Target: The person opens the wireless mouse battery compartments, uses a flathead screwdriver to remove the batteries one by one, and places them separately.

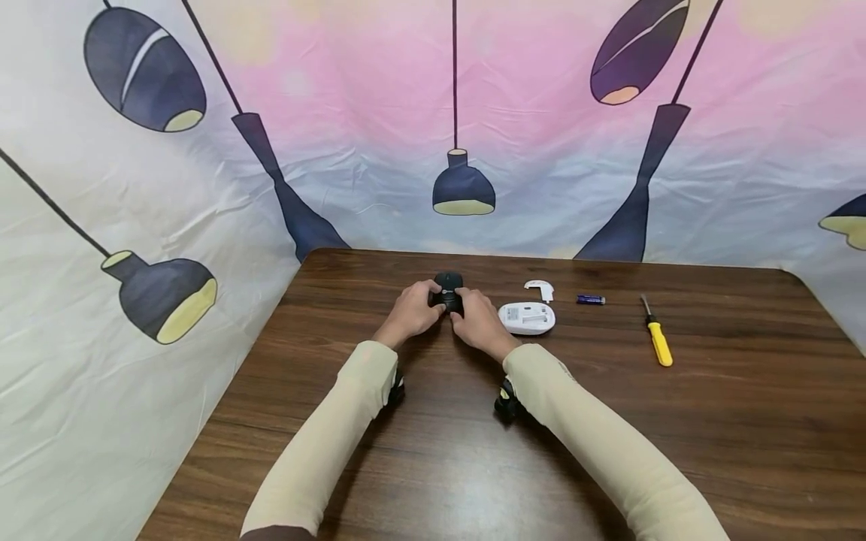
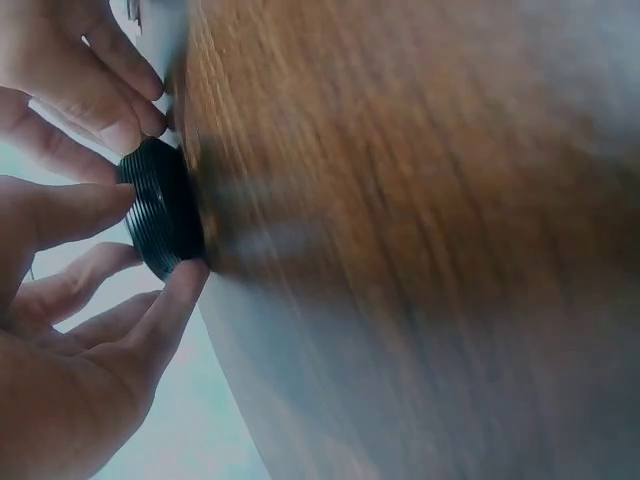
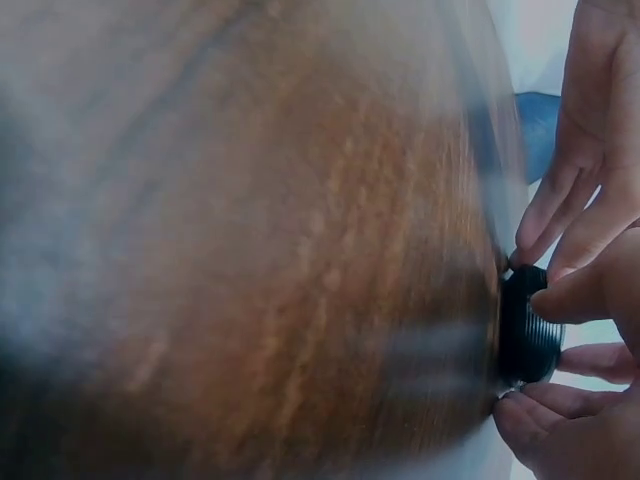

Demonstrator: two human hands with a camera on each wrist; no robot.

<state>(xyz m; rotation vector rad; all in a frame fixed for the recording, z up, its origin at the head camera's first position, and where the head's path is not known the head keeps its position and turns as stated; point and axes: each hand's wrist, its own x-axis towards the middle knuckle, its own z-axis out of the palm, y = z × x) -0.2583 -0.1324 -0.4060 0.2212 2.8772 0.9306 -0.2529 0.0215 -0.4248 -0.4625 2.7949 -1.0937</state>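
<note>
A black computer mouse [image 1: 449, 284] rests on the wooden table, between both hands. My left hand [image 1: 413, 311] grips its left side, and the thumb lies on its top near the rear. From the other side my right hand [image 1: 479, 321] holds it too, its thumb on top. Ribbed lines show on the rear of the mouse [image 2: 160, 215] in the left wrist view. Just right of the right hand lies a white computer mouse [image 1: 526, 318], underside up, with its battery bay uncovered. Behind it is a white battery cover [image 1: 541, 288].
A dark blue battery [image 1: 591, 300] lies to the right of the white mouse. Farther right is a screwdriver [image 1: 658, 338] with a yellow handle, its tip toward the far edge. A printed cloth [image 1: 399, 188] hangs behind the table [image 1: 446, 466].
</note>
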